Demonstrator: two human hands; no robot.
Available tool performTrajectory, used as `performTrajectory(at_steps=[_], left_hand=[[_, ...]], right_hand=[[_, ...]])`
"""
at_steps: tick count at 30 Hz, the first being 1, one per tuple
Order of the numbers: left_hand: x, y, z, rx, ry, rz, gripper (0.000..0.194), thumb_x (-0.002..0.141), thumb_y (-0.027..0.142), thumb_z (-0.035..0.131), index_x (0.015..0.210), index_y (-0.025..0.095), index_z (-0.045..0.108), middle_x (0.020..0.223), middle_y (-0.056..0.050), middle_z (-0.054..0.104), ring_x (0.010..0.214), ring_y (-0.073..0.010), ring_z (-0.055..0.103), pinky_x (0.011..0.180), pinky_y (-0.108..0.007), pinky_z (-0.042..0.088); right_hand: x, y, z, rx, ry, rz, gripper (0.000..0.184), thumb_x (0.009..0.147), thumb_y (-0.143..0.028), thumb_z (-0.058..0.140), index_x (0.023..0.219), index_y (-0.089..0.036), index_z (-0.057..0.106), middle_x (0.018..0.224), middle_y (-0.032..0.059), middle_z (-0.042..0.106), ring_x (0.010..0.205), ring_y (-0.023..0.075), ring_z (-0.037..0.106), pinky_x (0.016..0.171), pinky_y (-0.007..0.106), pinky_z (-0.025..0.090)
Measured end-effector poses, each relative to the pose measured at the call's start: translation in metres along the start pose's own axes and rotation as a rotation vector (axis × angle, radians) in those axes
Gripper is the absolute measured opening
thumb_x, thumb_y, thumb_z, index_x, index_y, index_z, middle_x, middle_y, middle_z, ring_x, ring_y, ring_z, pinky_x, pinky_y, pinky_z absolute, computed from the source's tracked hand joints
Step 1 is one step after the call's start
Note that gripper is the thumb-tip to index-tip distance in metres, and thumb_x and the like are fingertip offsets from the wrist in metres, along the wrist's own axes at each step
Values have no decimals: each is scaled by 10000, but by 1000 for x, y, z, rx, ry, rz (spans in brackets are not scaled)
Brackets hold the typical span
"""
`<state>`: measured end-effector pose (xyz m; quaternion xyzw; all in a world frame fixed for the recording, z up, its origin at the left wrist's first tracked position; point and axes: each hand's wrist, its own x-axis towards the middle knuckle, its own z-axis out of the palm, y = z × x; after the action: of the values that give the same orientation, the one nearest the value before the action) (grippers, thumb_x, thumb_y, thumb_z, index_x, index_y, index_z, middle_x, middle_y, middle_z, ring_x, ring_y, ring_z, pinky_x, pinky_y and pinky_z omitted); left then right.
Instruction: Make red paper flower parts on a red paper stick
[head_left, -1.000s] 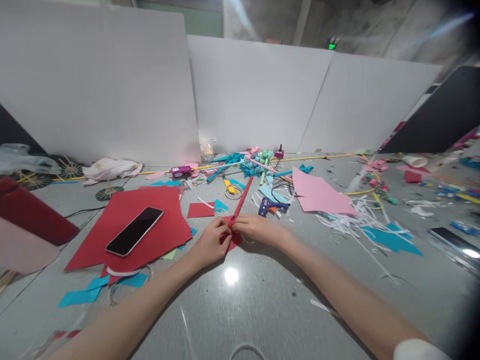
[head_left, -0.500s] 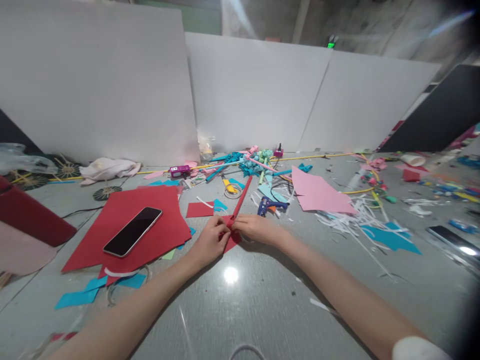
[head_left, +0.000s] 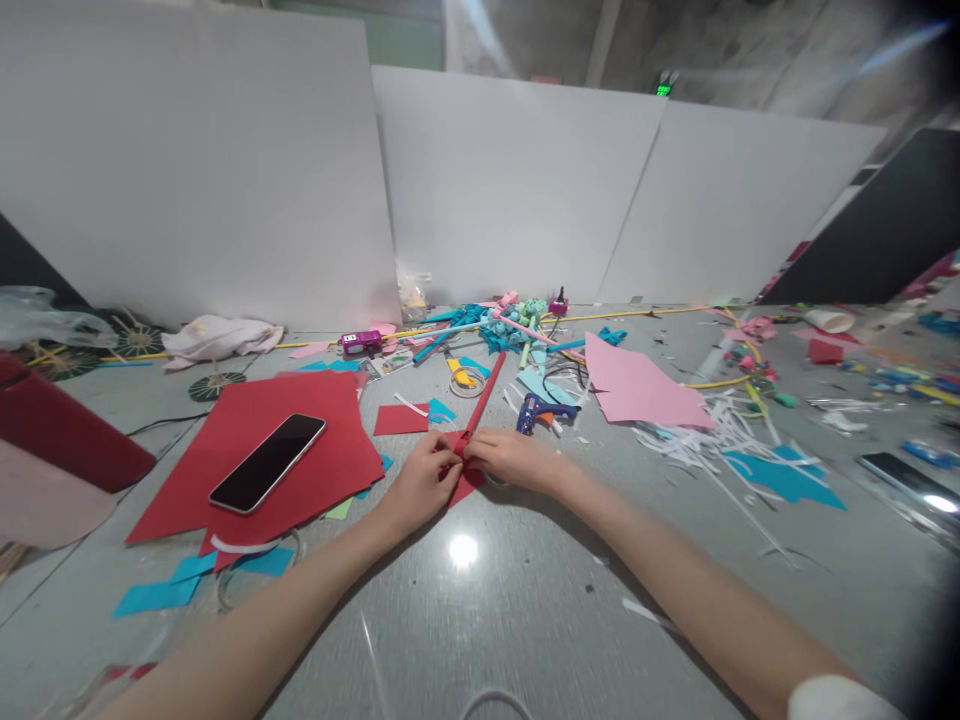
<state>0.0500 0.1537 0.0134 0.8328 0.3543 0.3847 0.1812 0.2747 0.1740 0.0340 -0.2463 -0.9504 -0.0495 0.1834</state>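
Observation:
Both of my hands meet at the middle of the table over red paper. My left hand [head_left: 426, 475] is closed, thumb and fingertips pinched on a piece of red paper [head_left: 466, 486]. From the other side my right hand [head_left: 516, 460] presses its fingers together on the same paper. A narrow red paper strip or tube [head_left: 486, 398] slants away beyond my fingertips; whether it joins the held piece is hidden. A blue glue gun [head_left: 540, 412] lies just beyond my right hand. A small red paper rectangle [head_left: 401, 419] lies just past my left hand.
A phone [head_left: 268, 463] rests on red sheets [head_left: 176, 470] at left. Pink paper [head_left: 641, 385] and white paper shreds [head_left: 724, 440] lie at right. Teal and pink paper flowers [head_left: 495, 325] are heaped at the back, before white panels [head_left: 517, 180]. A red cylinder [head_left: 67, 425] stands far left.
The whole view has shifted very slightly. Both hands stay in the same pinch on the red paper.

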Motion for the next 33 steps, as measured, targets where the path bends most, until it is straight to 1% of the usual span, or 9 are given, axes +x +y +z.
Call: performTrajectory(at_steps=[5,9,13,19,23,27,30,32,33], left_hand=[[0,-1,1,-32,-25,12,226,982,142,555,855,183,738,975,-67,598,880,-175,615,811,-326,542],[1,1,0,-57,-48,58,242,980,113,529,884,185,738,989,-75,623,901,-178,625,837,-334,553],[1,4,-2,-63,-41,59,234,959,104,538,856,185,732,979,-77,632,891,-179,637,824,-329,560],[1,2,-2,-79,-60,49,128,936,125,605,919,191,713,1052,-74,631,957,-187,644,887,-338,555],[1,-1,0,-82,-75,24,194,985,131,544,872,190,690,1023,-67,623,932,-178,637,876,-339,547],[1,-2,2,-78,-80,16,213,1003,138,516,872,188,676,1017,-63,617,924,-175,632,867,-333,543],[2,-4,2,-95,4,-9,193,1005,162,533,900,195,691,1012,-56,621,928,-174,636,877,-329,541],[3,-6,1,-121,98,-63,165,995,203,576,902,199,712,1005,-54,632,939,-180,641,886,-332,538],[4,-8,0,-147,150,-102,156,986,233,602,892,200,722,998,-54,639,939,-183,644,879,-330,538]], right_hand=[[-1,0,3,-14,16,-4,79,1029,-165,585,1085,-159,640,995,80,694,933,193,665,813,297,539],[-2,1,4,-32,9,9,92,1024,-140,576,1087,-165,637,992,71,690,933,190,670,817,293,548],[-2,0,3,-29,-6,-1,116,1013,-117,573,1094,-162,643,1002,78,694,949,194,674,837,308,557],[-2,-1,5,-26,4,0,112,1026,-137,569,1113,-156,638,1022,88,697,990,202,674,883,324,558],[-1,0,6,-49,10,-6,73,1025,-139,576,1060,-159,637,997,79,693,949,201,665,858,319,553],[-1,-3,5,-48,1,12,78,1031,-142,565,1058,-161,635,982,81,686,945,208,659,845,325,546],[1,-8,4,29,56,119,98,1030,-160,575,1116,-159,623,1040,100,690,977,213,662,848,328,539],[5,-14,5,142,160,281,118,1021,-203,607,1132,-164,616,1083,107,692,976,209,661,841,326,533],[7,-17,6,216,220,379,112,1013,-235,626,1103,-170,620,1062,96,696,942,201,659,821,320,529]])
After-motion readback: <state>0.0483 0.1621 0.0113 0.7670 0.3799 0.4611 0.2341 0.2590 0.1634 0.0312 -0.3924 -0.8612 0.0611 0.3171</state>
